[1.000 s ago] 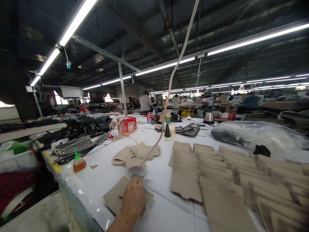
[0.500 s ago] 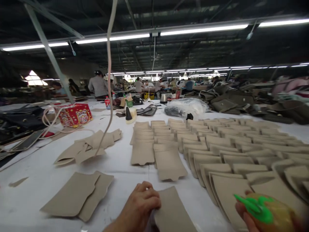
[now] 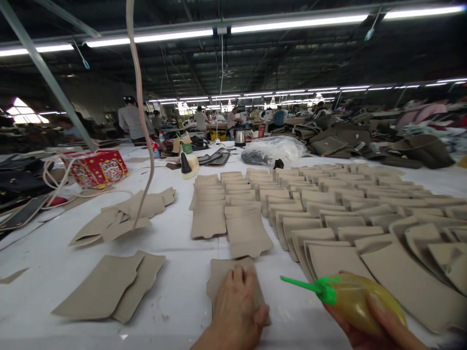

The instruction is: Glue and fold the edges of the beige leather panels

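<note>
My left hand [image 3: 236, 306] lies flat, fingers stretched, on a tan cut leather piece [image 3: 222, 272] near the table's front edge. My right hand [image 3: 368, 323] is wrapped round a yellowish squeeze bottle [image 3: 355, 299] with a green nozzle [image 3: 304, 285] that points left toward that piece. Two overlapping tan pieces [image 3: 109, 287] lie to the left. Rows of several tan pieces [image 3: 328, 214] overlap across the right half of the white table [image 3: 175, 243].
A loose pile of tan pieces [image 3: 120, 218] lies at mid left under a hanging cord [image 3: 140, 121]. A red box [image 3: 98, 167], dark material [image 3: 22, 184], a plastic bag [image 3: 277, 148] and a kettle [image 3: 240, 138] stand farther back. People [image 3: 131, 119] work at far tables.
My view swung right. My left hand left the two overlapping pieces and now presses a piece in front of me. My right hand with the bottle came up and its nozzle now points left.
</note>
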A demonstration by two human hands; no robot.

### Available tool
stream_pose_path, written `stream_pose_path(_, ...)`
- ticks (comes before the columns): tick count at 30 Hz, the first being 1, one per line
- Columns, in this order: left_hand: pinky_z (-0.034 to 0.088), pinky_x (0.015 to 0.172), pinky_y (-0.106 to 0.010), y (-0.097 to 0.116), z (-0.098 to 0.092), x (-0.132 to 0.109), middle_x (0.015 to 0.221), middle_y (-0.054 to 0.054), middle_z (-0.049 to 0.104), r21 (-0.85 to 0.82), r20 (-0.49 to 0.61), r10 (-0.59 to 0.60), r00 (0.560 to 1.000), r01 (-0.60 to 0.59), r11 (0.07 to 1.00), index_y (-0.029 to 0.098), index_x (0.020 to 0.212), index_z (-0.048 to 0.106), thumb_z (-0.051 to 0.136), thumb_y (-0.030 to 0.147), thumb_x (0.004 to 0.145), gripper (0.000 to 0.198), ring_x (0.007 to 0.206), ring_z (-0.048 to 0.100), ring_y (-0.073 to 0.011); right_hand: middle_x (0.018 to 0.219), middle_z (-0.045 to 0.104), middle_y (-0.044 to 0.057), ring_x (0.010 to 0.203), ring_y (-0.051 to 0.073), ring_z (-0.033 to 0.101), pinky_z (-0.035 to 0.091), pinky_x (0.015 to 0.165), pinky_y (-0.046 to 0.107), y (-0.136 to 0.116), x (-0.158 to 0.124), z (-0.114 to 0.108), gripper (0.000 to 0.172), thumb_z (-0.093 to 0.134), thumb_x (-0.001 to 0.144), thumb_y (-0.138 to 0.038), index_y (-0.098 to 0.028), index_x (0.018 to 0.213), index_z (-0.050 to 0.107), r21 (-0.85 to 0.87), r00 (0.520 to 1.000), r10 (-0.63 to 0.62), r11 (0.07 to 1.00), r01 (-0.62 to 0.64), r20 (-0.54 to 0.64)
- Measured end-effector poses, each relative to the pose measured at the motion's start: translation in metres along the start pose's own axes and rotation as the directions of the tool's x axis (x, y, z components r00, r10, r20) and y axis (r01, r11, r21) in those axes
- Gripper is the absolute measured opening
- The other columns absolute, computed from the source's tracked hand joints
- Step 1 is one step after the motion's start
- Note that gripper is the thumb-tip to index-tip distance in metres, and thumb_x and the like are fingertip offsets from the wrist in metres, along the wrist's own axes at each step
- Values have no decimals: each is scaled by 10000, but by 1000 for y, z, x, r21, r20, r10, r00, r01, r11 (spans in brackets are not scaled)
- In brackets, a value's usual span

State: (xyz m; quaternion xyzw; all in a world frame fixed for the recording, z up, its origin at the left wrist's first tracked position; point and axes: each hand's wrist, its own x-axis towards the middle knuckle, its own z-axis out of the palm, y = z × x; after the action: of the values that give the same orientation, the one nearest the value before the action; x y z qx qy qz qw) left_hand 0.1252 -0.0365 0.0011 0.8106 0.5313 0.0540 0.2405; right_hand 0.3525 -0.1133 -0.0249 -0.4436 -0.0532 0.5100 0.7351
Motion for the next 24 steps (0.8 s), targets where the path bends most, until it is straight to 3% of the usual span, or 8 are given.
stream_pose_path(3,318,997,-419,8,10,3,1264,-132,448,52,-23,-43,999,44,998,160,1338,430,509,299,754,606,1143,395,-302,1168,611,141,1058,396,561,556,797,418,2,1,-6,533,736,730,-425,-245,1206,579,-81,990,-93,991,103,110)
stream_pose_path(8,351,973,-420,-2,-4,-1,1201,-159,478,112,40,-95,995,90,990,102,1209,502,531,208,656,564,1120,421,-311,1157,601,140,1043,331,574,529,823,323,3,2,-16,656,759,739,-432,-229,1293,471,-225,968,-162,953,204,192)
stream_pose_path(11,390,933,-397,-5,-10,-3,1147,-166,501,150,26,-143,989,138,979,92,1109,531,523,149,629,484,1094,447,-307,1061,624,105,955,273,599,522,782,241,5,2,-11,633,767,746,-441,-229,1262,468,-354,946,-199,891,284,257)
stream_pose_path(16,421,886,-396,4,-15,4,1099,-189,529,210,48,-195,980,181,961,84,1026,557,526,85,640,387,1049,497,-320,956,604,32,846,207,576,501,681,155,7,-10,21,548,745,744,-510,-248,1166,514,-511,886,-351,725,462,303)
stream_pose_path(21,426,882,-405,1,-19,8,1091,-198,561,259,81,-169,982,143,955,57,1132,538,452,11,713,431,1029,542,-317,995,580,-15,873,176,561,437,761,124,7,-18,45,432,667,782,-533,-263,1097,548,-629,789,-481,490,604,384)
stream_pose_path(24,431,886,-389,-7,-20,5,1114,-184,562,240,111,-153,982,123,963,75,1191,508,446,47,756,440,1020,558,-296,1023,578,-27,894,165,563,421,782,114,7,-15,46,420,670,790,-523,-274,1102,543,-637,754,-484,420,646,445)
